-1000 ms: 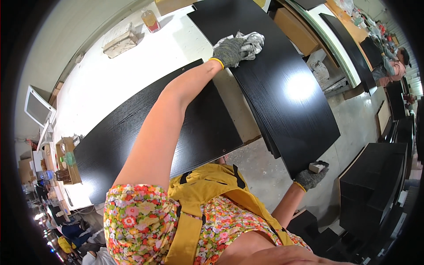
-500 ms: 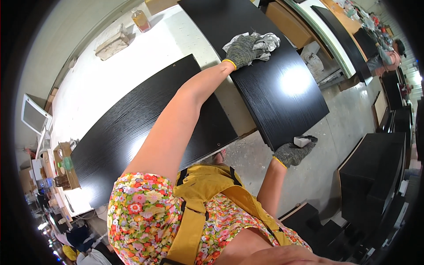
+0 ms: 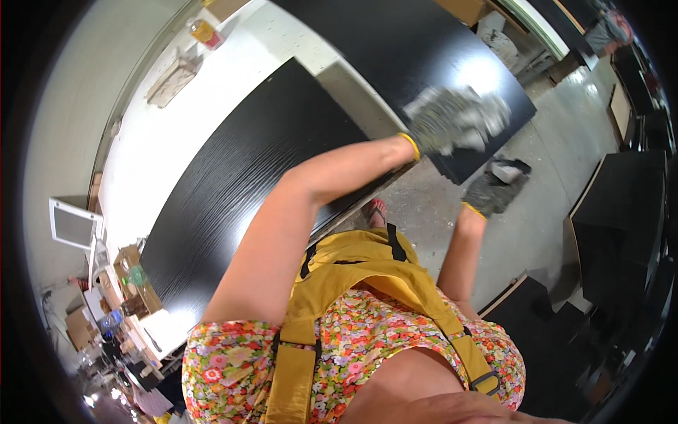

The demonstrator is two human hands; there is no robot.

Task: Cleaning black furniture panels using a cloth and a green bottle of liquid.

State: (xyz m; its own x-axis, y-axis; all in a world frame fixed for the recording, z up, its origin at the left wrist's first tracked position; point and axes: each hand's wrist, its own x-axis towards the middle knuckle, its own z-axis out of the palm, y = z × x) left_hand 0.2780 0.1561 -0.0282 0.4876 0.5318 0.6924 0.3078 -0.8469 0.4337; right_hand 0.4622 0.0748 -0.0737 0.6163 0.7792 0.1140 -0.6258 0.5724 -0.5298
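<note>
Holding cloth [image 3: 489, 115] over black panel [image 3: 385, 53]

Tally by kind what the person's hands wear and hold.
Grey work gloves with yellow cuffs: 2
Crumpled pale-grey cloth, in the left hand: 1
Small whitish block, in the right hand: 1
Total: 4
</note>
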